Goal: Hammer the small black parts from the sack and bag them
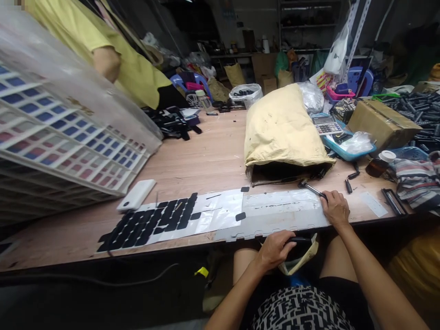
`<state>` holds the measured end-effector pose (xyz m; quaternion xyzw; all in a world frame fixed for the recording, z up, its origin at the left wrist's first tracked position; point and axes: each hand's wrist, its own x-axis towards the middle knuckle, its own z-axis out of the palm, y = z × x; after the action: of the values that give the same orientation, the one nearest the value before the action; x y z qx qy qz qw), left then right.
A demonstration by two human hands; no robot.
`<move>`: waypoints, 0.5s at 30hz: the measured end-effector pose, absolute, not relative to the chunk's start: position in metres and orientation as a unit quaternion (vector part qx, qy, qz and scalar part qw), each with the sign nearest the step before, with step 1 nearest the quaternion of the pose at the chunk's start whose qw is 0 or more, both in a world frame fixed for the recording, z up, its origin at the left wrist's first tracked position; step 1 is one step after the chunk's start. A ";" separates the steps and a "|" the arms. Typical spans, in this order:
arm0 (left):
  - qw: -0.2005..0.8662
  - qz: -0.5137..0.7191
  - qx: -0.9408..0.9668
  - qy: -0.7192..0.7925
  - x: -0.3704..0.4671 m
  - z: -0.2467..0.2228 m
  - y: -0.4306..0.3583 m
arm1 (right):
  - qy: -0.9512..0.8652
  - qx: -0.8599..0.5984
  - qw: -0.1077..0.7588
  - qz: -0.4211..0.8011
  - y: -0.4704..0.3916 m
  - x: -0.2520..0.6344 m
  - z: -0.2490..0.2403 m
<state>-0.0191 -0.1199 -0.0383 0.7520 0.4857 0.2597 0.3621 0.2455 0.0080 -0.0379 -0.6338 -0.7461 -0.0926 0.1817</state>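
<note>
My right hand [336, 208] rests at the table's front edge, its fingers closed on a slim tool [313, 189]. This tool has a silvery shaft and a dark, wider far end, lying near the mouth of a big yellow sack [282, 123]. Below the edge, my left hand [277, 250] pinches a slim black stick-like piece [300, 239] over a pale open bag [302, 261] at my lap. Between the hands and the sack lies a grey-white sheet [288, 211]. Black rounded pads [147, 222] sit in rows on a white sheet [223, 211] to the left.
A plastic-covered white crate [120, 181] leans in from the left, beside a white device [137, 195]. A person in a yellow shirt [134, 59] stands behind it. At the right are a calculator [325, 123], blue tray [354, 153], cardboard box [381, 123], brown bottle [378, 166] and striped cloth [417, 183].
</note>
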 end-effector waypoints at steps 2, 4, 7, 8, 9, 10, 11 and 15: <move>0.338 0.181 0.770 0.510 -0.017 -0.049 -0.128 | -0.743 -0.640 0.175 -0.089 0.006 0.244 -0.038; 0.308 0.096 0.781 0.535 -0.012 -0.058 -0.130 | -0.742 -0.643 0.170 -0.085 0.005 0.243 -0.037; 0.281 -0.007 0.780 0.558 -0.002 -0.069 -0.129 | -0.739 -0.649 0.167 -0.078 0.002 0.241 -0.036; 0.281 -0.029 0.776 0.564 0.000 -0.070 -0.130 | -0.737 -0.650 0.166 -0.076 0.002 0.241 -0.036; 0.285 -0.043 0.771 0.568 0.002 -0.070 -0.130 | -0.736 -0.652 0.165 -0.074 0.001 0.241 -0.036; 0.292 -0.045 0.766 0.571 0.003 -0.070 -0.130 | -0.736 -0.653 0.164 -0.074 0.001 0.241 -0.036; 0.303 -0.034 0.764 0.569 0.003 -0.067 -0.130 | -0.736 -0.653 0.162 -0.074 0.000 0.240 -0.035; 0.382 0.085 0.760 0.519 -0.002 -0.046 -0.112 | -0.739 -0.652 0.156 -0.071 0.000 0.239 -0.034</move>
<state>-0.0019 -0.1123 -0.0459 0.7597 0.5190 0.0848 0.3824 0.2390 -0.0001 -0.0336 -0.6517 -0.7388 -0.0715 0.1560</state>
